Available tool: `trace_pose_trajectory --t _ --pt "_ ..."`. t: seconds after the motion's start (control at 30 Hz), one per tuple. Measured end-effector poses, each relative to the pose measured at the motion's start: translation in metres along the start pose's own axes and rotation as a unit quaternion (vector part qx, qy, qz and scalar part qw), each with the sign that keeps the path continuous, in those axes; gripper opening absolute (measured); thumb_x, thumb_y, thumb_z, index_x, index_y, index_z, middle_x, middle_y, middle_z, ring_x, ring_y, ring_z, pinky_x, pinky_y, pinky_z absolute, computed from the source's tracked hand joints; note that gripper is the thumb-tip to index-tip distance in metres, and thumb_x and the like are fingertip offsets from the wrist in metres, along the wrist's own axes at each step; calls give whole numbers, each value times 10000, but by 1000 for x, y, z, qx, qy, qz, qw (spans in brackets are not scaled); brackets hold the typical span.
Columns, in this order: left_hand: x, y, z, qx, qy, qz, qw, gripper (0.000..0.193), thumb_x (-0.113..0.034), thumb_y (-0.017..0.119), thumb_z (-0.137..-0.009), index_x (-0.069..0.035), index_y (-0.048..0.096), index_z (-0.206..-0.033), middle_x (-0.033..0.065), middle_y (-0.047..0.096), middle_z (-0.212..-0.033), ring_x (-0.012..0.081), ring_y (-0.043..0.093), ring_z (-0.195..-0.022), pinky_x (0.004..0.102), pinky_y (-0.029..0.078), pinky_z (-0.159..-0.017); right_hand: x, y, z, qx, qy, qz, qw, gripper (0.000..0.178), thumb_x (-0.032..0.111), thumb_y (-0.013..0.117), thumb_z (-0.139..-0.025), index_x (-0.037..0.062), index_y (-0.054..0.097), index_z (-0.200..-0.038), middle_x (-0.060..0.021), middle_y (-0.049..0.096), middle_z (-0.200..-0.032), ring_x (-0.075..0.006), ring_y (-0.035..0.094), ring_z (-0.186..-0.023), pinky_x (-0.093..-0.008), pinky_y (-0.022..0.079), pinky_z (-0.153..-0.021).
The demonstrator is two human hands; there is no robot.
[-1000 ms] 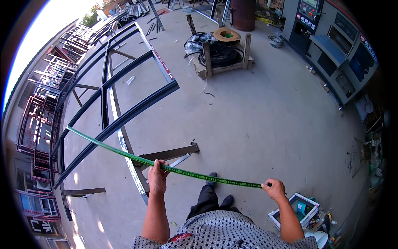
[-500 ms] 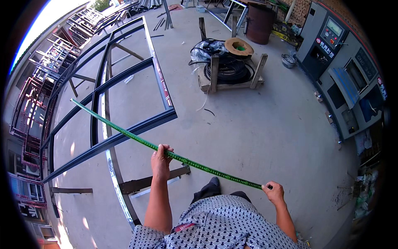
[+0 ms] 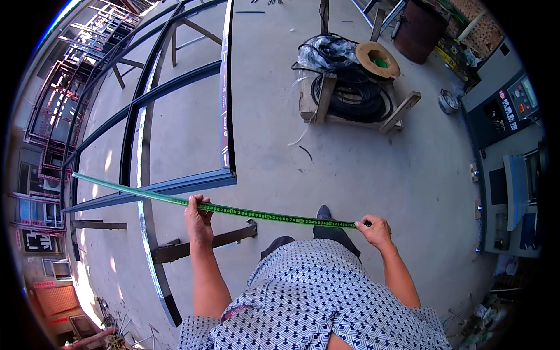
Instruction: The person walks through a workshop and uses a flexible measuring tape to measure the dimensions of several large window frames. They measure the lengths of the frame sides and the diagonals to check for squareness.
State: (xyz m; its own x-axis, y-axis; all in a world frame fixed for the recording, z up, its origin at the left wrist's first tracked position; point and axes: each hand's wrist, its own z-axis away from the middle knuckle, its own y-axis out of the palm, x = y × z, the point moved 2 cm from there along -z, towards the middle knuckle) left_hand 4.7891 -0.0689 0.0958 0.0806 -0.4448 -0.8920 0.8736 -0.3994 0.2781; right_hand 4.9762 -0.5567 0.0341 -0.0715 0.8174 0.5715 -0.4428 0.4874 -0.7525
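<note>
A green tape measure (image 3: pixel 280 218) is stretched out across the front of my body, its far part reaching left over the frame. My left hand (image 3: pixel 200 220) pinches the blade partway along, thumb and fingers closed on it. At the right, my right hand (image 3: pixel 376 231) is closed around the tape's near end; a small dark bit shows at the fingers, and the rest is hidden in the grip. Left of my hands, a large dark grey metal frame (image 3: pixel 175 182) with crossbars lies raised on supports, its near edge just beyond the tape.
Beneath the frame runs a long metal support beam (image 3: pixel 143 192), with a dark stand bar (image 3: pixel 204 244) near my legs. A wooden crate (image 3: pixel 318 111) holds coiled black cable and a cardboard spool (image 3: pixel 378 60). Grey machine cabinets (image 3: pixel 519 169) line the right side; stacked frames fill the far left.
My view has swung to the right, and I have stepped, with a different foot forward. Both hands keep hold of the tape, which now lies flatter across the view.
</note>
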Motion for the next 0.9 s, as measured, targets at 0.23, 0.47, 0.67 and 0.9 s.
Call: trace_pose_trajectory --t 0.23,0.47,0.67,0.9 --pt "-28 48 -13 -107 43 31 993 265 -333 517 -1043 -96 624 -996 38 666 -882 132 649 -839 304 555 -738 51 -64 -162 62 -106 36 992 260 326 759 -803 76 696 -836 -100 675 -809 -282 647 -776 -405 498 -705" --pt "-41 71 -83 -168 59 67 982 246 -326 531 -1035 -100 621 -1004 41 658 -907 150 632 -874 321 529 -771 124 -74 -291 88 -170 59 980 242 320 764 -797 90 690 -807 -92 666 -806 -290 640 -787 -419 496 -717" --pt "-56 96 -203 -208 84 120 967 266 -304 530 -1038 -60 618 -982 74 665 -874 162 643 -806 290 547 -729 180 -65 -398 84 -192 79 975 234 305 769 -789 82 701 -818 -90 670 -796 -276 649 -764 -398 501 -696" --pt "-106 136 -336 -196 92 130 968 266 -304 539 -1033 -52 613 -994 74 661 -890 171 637 -831 298 545 -758 279 -71 -517 88 -188 97 974 244 300 773 -785 71 699 -829 -107 667 -803 -277 645 -727 -384 498 -683"
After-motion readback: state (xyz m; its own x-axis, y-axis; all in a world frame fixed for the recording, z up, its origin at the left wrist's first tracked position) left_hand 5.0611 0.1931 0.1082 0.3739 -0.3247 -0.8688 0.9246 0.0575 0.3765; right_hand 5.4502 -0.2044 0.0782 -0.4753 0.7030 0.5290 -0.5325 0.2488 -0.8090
